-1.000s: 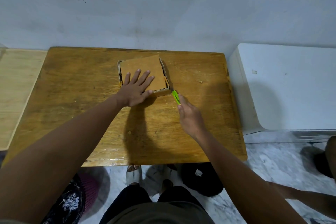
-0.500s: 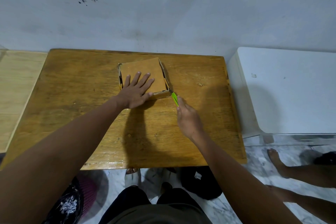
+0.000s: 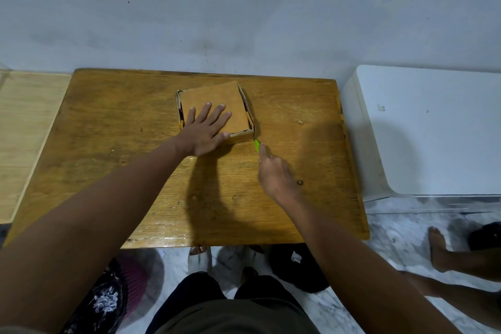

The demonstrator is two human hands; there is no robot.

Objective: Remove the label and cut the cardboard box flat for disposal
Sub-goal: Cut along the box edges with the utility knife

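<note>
Cardboard box is seen just above the middle of the frame, lying low on the wooden table with its flap folded down over the top. Little has been altered over the last second: the box has been kept in the same spot under the same flat press, and the green cutter has been kept at the box's lower-right corner, with at most a slight shift that may be only the camera's. From this it is judged that the corner seam is being worked or is about to be cut, and that the flattening is at an early stage, since the walls are not yet laid out. No label can be made out on the visible faces. The left hand is laid palm-down on the flap, fingers spread, the thumb hooked over the near wall. The right hand is held lower and to the right, its fingers closed around the cutter's handle, the tip pointed up toward the corner; whether the blade touches the cardboard cannot be told.
</note>
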